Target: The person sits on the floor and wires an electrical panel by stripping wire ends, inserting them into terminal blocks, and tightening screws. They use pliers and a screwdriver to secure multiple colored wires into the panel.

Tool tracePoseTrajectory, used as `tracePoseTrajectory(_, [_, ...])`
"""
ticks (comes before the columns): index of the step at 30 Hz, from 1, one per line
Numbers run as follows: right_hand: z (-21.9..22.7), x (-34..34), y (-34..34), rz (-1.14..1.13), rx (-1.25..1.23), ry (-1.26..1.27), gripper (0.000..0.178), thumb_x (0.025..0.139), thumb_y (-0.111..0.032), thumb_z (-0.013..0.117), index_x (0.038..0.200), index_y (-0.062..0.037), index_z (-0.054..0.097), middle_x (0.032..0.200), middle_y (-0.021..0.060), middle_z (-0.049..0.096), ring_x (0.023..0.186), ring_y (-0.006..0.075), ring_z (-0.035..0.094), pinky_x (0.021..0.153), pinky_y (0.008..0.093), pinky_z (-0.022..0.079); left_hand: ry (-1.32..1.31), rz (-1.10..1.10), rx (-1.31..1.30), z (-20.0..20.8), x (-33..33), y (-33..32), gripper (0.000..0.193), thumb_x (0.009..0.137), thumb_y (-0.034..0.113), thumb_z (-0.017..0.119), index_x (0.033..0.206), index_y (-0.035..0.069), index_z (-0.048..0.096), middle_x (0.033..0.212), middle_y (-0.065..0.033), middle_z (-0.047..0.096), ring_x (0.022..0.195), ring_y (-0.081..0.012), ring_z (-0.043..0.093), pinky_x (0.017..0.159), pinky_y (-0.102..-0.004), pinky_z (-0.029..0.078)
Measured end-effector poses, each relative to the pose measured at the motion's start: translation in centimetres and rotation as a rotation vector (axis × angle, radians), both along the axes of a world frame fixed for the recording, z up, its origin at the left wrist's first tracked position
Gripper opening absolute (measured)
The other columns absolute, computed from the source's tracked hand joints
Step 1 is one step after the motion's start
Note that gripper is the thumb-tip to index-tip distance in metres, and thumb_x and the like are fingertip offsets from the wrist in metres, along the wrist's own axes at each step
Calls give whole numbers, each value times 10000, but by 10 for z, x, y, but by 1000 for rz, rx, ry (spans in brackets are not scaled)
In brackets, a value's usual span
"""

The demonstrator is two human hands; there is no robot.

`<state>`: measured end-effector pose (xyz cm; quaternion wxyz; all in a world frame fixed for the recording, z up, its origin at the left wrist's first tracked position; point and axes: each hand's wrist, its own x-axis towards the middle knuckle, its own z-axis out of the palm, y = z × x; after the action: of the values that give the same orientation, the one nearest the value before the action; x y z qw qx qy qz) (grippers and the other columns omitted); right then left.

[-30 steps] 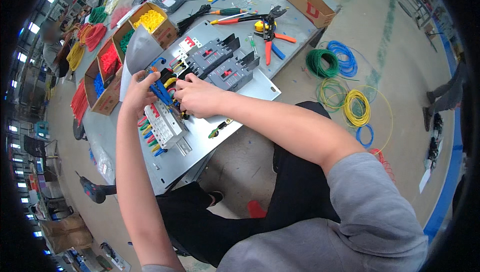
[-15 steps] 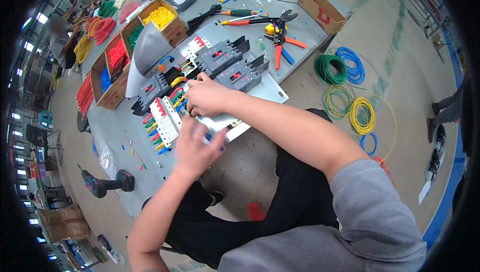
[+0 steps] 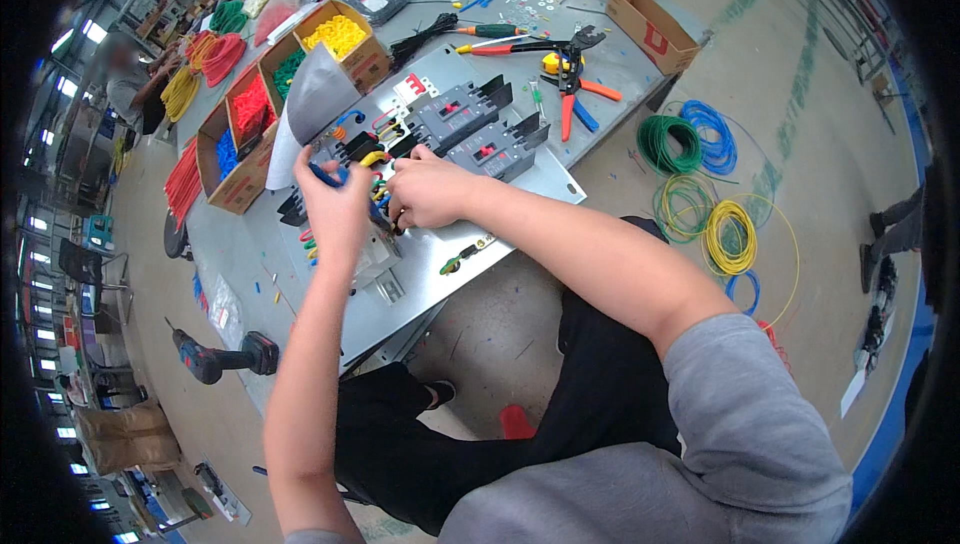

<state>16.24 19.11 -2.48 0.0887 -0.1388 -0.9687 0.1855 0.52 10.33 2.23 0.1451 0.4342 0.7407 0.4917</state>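
Note:
My left hand (image 3: 335, 209) is raised over the left part of the metal mounting plate (image 3: 510, 229), closed around a dark-blue tool (image 3: 328, 175) whose tip I cannot make out. My right hand (image 3: 435, 190) rests at the middle of the plate, its fingers bent and pinching at a short blue wire (image 3: 379, 212); the fingertips are partly hidden. Right behind it stand two grey molded-case circuit breakers, the nearer breaker (image 3: 490, 151) and the farther breaker (image 3: 450, 116). A yellow-sleeved wire (image 3: 375, 158) loops between the hands. My left hand and wrist cover most of the white breaker row.
Cable cutters (image 3: 575, 41) and a red-and-blue-handled plier (image 3: 568, 99) lie at the far right of the table. Cardboard boxes of coloured caps (image 3: 338, 36) line the left. A cordless drill (image 3: 225, 355) lies near the left edge. Wire coils (image 3: 728, 234) lie on the floor.
My left hand has moved up and away from the plate's near edge with the blue tool, uncovering a green-yellow wire there. The right hand stays at the wires.

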Motion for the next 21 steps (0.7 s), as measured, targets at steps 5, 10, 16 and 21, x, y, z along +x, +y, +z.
tracePoseTrajectory(5, [-1,-10,-5,-2,11,36,193,821,-318,818,983,-242,892,956,43,783,1119,248,637,1032,468,390,917,-662,235,-37,47,-99,620,689,148,875,1282,150,692,1227,-168,539,1095,-387,612,943,-495,558])
tracePoseTrajectory(10, [10,-3,-2,-10,6,-111,217,853,-350,778,976,-200,875,992,73,734,1114,271,621,1008,462,397,891,-686,50,-5,25,-71,798,663,249,917,1394,157,610,1145,-173,568,1087,-389,623,935,-486,564])
tracePoseTrajectory(16, [-1,-12,-2,1,-6,-2,198,863,-331,775,998,-242,889,982,53,771,1137,267,647,1016,493,397,63,-151,-373,33,-35,38,847,909,413,742,1561,17,375,1247,-184,644,1026,-251,658,872,-394,553])
tracePoseTrajectory(21, [3,-7,-1,32,-12,-18,228,895,-366,770,1019,-216,889,1042,46,770,1148,267,639,1010,488,400,-149,-89,-504,14,-41,57,875,925,506,702,1573,8,391,1314,-208,655,1074,-282,677,871,-433,559])
